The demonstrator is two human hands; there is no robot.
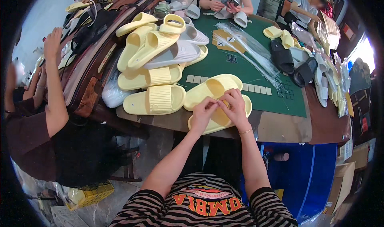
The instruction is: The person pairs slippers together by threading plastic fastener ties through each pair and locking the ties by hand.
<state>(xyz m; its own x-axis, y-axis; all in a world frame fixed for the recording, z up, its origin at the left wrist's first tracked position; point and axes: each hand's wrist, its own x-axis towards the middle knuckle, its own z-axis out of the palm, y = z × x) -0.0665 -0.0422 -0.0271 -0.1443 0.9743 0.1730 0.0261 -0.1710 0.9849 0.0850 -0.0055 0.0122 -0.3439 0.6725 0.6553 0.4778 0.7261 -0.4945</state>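
Beneath left hand (202, 114) and right hand (235, 106) — fingertips together — lies a pale yellow slipper (219, 119).

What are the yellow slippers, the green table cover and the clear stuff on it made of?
Yellow slippers: probably foam or rubbery plastic, matte; thick, with moulded-looking ridges.
Green table cover: perhaps fabric or a rubbery mat; dull and flat.
Clear stuff: likely thin plastic film; glossy, see-through, wrinkled.
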